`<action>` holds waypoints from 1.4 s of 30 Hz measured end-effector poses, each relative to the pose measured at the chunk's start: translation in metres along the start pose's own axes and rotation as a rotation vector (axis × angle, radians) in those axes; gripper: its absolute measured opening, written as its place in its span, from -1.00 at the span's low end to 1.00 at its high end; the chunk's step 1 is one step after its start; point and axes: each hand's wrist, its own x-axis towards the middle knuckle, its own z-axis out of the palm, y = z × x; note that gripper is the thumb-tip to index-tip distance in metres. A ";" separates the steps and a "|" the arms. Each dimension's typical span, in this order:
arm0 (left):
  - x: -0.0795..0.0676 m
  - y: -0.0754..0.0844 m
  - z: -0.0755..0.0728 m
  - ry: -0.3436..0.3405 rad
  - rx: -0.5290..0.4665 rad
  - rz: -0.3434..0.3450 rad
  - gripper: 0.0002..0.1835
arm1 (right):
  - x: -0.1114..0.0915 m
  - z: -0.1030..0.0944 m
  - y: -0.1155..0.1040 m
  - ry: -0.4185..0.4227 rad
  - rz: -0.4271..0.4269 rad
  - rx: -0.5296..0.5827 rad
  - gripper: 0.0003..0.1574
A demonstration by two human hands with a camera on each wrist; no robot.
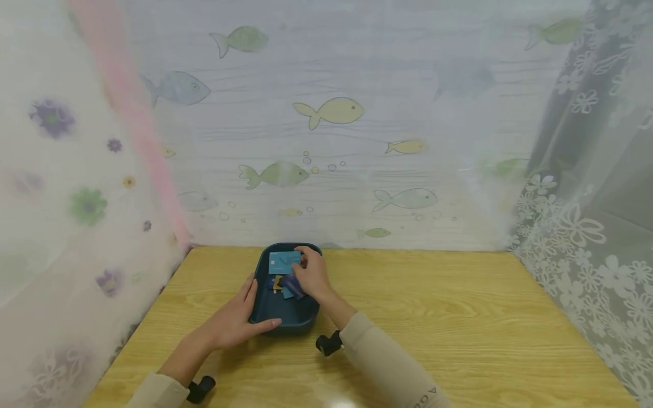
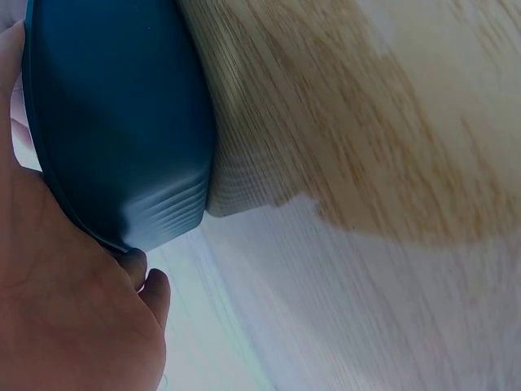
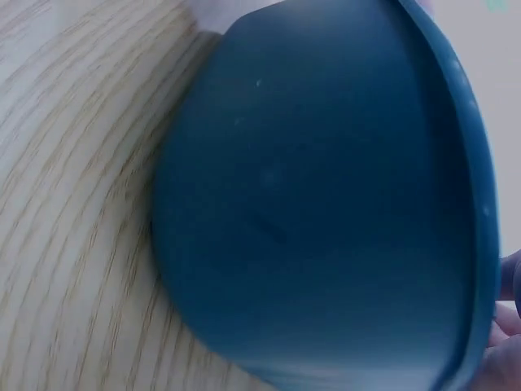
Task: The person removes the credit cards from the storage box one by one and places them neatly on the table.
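One light-blue rectangular plastic-looking card (image 1: 280, 263), likely light, stiff and slick, best held by its edges, is pinched in the right grip (image 1: 313, 276) at the far end of a dark-blue rounded tray (image 1: 278, 311), against which the left grip (image 1: 232, 323) spreads.

Head view above tray (image 1: 279, 310) (wrists close)

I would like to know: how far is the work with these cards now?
Apparently done: several other cards already lie in the tray. In hand: the right hand pinches a light-blue card near the tray's far end; the left hand touches the tray. Left: probably placing or removing that card; I cannot tell which.
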 end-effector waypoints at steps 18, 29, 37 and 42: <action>0.000 -0.003 0.002 -0.012 0.002 -0.006 0.32 | -0.007 -0.038 0.002 -0.082 0.092 0.125 -0.59; 0.001 -0.001 0.000 -0.012 -0.001 -0.005 0.34 | -0.009 -0.059 0.006 -0.061 0.065 0.065 -0.58; 0.000 -0.001 -0.002 -0.014 0.015 0.000 0.37 | -0.009 -0.066 0.010 -0.056 0.078 0.080 -0.57; 0.000 -0.002 0.000 -0.014 0.021 -0.003 0.38 | -0.011 -0.071 0.013 -0.050 0.086 0.081 -0.57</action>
